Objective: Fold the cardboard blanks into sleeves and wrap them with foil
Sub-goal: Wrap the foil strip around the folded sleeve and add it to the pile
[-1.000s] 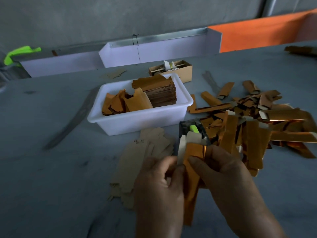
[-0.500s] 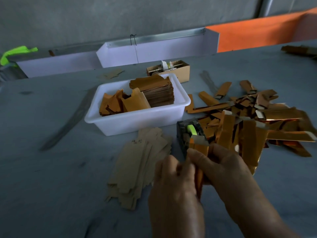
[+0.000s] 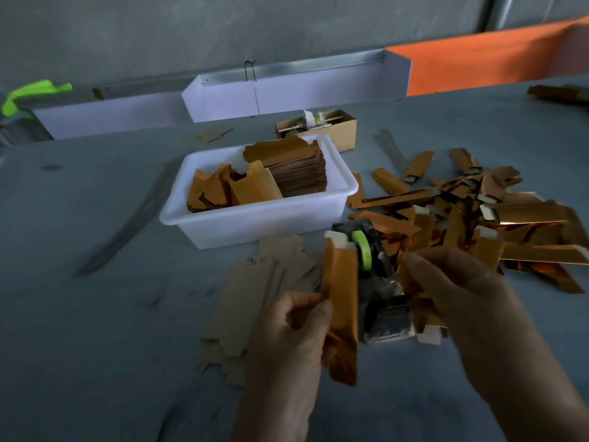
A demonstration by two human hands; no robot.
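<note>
My left hand (image 3: 287,339) is shut on one copper-foil-wrapped sleeve (image 3: 342,298), held upright with its white cardboard end at the top. My right hand (image 3: 459,288) has let go of it and hovers with curled fingers just right of the black tape dispenser (image 3: 379,282) with its green roll (image 3: 363,250); whether it pinches tape is unclear. Flat brown cardboard blanks (image 3: 255,298) lie fanned on the table left of my left hand. A heap of finished foil-wrapped sleeves (image 3: 494,218) spreads to the right.
A white plastic tub (image 3: 255,218) behind the blanks holds a stack of foil sheets (image 3: 296,167) and loose copper pieces. Behind it stands a small cardboard box (image 3: 338,132). White troughs (image 3: 287,94) line the far table edge.
Both hands held the sleeve together over the dispenser. Now the right hand has released it and moved right, while the left hand has carried the sleeve to the left, upright.
</note>
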